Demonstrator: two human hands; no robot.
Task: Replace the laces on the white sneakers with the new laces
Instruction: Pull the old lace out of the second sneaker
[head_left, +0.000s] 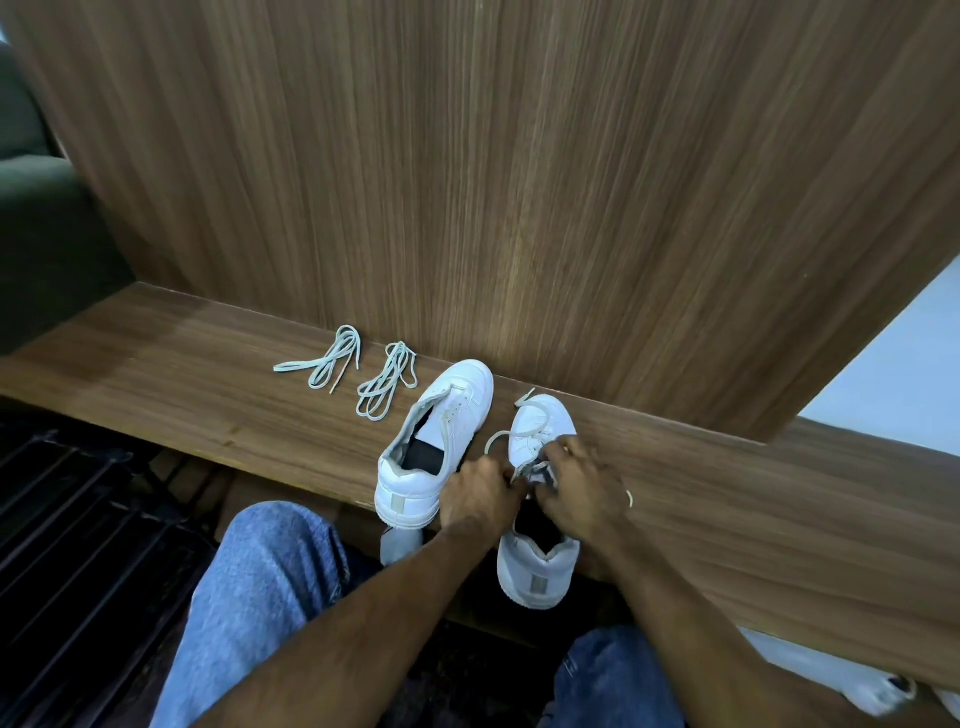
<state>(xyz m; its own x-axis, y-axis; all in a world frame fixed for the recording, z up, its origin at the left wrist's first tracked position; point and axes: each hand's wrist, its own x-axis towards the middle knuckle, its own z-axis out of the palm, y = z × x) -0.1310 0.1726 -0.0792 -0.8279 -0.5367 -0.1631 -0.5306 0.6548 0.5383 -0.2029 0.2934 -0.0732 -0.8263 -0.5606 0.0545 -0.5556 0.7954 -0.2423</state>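
Both hands work the right-hand sneaker (540, 519) on the wooden bench (208, 395): left hand (480, 493) and right hand (582, 488) each pinch its lace (524, 431), apparently at the upper eyelets. Best to draw each crossing through evenly. Count: two sneakers, the other sneaker (436, 441) unlaced alongside; two loose lace bundles (353, 374) lie left.

Dim even indoor light, soft shadows, wide-angle bending at edges, slight blur
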